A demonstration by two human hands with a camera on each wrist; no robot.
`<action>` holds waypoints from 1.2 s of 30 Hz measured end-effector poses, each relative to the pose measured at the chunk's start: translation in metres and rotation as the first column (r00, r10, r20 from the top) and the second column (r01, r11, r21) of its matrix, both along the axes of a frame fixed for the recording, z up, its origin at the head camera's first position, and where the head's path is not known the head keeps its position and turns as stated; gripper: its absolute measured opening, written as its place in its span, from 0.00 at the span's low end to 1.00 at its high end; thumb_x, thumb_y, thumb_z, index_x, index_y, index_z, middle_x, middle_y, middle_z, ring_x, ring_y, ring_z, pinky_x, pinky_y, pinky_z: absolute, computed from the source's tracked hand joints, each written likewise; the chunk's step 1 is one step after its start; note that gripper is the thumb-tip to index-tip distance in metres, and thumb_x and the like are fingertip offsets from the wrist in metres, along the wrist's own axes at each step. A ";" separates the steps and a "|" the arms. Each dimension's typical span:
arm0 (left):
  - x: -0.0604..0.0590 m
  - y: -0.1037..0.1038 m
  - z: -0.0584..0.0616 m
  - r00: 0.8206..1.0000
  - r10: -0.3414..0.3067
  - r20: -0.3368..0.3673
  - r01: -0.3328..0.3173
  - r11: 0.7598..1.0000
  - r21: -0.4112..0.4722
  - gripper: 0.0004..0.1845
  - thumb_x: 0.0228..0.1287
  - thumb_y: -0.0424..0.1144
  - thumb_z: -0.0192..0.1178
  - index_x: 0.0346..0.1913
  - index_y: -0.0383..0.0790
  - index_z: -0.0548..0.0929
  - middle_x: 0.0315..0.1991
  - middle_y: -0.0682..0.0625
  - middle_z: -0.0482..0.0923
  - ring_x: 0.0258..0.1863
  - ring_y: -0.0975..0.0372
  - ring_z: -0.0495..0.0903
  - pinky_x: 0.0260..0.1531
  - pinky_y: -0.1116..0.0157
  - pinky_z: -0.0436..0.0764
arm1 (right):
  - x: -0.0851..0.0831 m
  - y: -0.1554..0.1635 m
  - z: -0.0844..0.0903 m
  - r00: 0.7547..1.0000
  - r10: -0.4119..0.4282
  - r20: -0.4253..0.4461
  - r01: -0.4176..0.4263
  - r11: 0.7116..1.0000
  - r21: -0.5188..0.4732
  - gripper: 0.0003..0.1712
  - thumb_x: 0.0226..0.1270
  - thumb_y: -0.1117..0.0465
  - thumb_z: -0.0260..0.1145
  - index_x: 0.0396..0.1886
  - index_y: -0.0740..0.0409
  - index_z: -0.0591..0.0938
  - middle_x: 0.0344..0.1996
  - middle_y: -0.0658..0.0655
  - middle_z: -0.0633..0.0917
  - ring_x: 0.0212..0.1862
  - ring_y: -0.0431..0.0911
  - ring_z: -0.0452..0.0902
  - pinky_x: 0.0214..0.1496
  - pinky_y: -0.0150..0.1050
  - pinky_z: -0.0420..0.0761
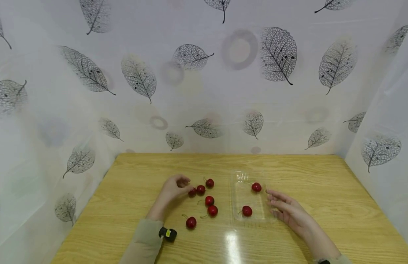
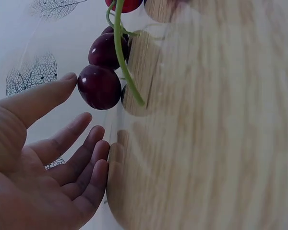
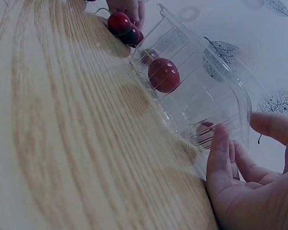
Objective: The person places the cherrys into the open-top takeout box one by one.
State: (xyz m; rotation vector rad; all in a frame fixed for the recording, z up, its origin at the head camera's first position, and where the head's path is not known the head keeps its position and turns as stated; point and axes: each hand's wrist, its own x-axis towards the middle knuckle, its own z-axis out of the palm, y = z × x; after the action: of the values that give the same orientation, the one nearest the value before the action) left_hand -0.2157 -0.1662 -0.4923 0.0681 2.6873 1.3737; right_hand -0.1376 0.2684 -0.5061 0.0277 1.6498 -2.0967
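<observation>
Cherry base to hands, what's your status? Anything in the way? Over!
Left hand beside six loose cherries. Right hand at right side of clear tray. Two more cherries inside it. Nothing seen in the way.

This is a screened-off nook, whether home or workplace cannot be told: leaf-print sheeting (image 1: 204, 93) lines the far, left and right edges of a wood-grain table (image 1: 138, 172).
</observation>
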 end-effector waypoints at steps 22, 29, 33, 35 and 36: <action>0.011 0.007 0.003 0.996 -0.086 0.023 0.087 0.995 -0.038 0.15 0.60 0.33 0.78 0.49 0.36 0.88 0.43 0.47 0.87 0.42 0.59 0.82 0.45 0.62 0.83 | 0.001 -0.001 0.004 1.000 0.004 0.012 -0.004 1.000 -0.009 0.18 0.84 0.63 0.57 0.60 0.35 0.80 0.56 0.41 0.80 0.56 0.33 0.80 0.59 0.29 0.84; 0.012 0.006 0.003 0.996 -0.087 0.027 0.087 0.996 -0.024 0.13 0.62 0.33 0.76 0.47 0.35 0.88 0.41 0.47 0.87 0.40 0.59 0.82 0.42 0.63 0.82 | 0.000 -0.002 0.004 1.000 0.002 0.016 -0.002 1.000 -0.005 0.18 0.84 0.63 0.57 0.62 0.36 0.80 0.56 0.42 0.80 0.56 0.33 0.79 0.59 0.29 0.84; 0.012 0.006 0.004 0.997 -0.074 0.032 0.074 0.997 -0.017 0.13 0.62 0.32 0.75 0.49 0.35 0.87 0.41 0.46 0.87 0.41 0.59 0.83 0.43 0.63 0.83 | 0.001 -0.002 0.004 1.000 0.002 0.018 -0.002 1.000 -0.009 0.18 0.84 0.63 0.57 0.62 0.36 0.80 0.56 0.42 0.80 0.56 0.33 0.80 0.59 0.29 0.84; 0.011 0.006 0.003 0.997 -0.063 0.034 0.064 0.998 -0.015 0.13 0.63 0.32 0.75 0.49 0.35 0.87 0.42 0.45 0.87 0.41 0.59 0.83 0.44 0.62 0.84 | 0.001 -0.002 0.004 1.000 0.002 0.018 -0.002 1.000 -0.010 0.18 0.84 0.63 0.57 0.62 0.36 0.80 0.56 0.42 0.80 0.56 0.33 0.80 0.59 0.29 0.84; 0.011 0.006 0.003 0.998 -0.056 0.035 0.056 0.998 -0.013 0.13 0.63 0.32 0.75 0.49 0.35 0.87 0.42 0.45 0.87 0.41 0.58 0.83 0.44 0.62 0.84 | 0.001 -0.002 0.004 1.000 0.002 0.018 -0.002 1.000 -0.011 0.18 0.84 0.63 0.57 0.62 0.37 0.80 0.56 0.42 0.80 0.56 0.33 0.80 0.59 0.29 0.84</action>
State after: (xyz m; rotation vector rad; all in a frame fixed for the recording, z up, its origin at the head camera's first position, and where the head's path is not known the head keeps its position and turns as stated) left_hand -0.2043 -0.1598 -0.4890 0.1162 2.6455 1.3273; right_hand -0.1370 0.2668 -0.5024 0.0414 1.6275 -2.0979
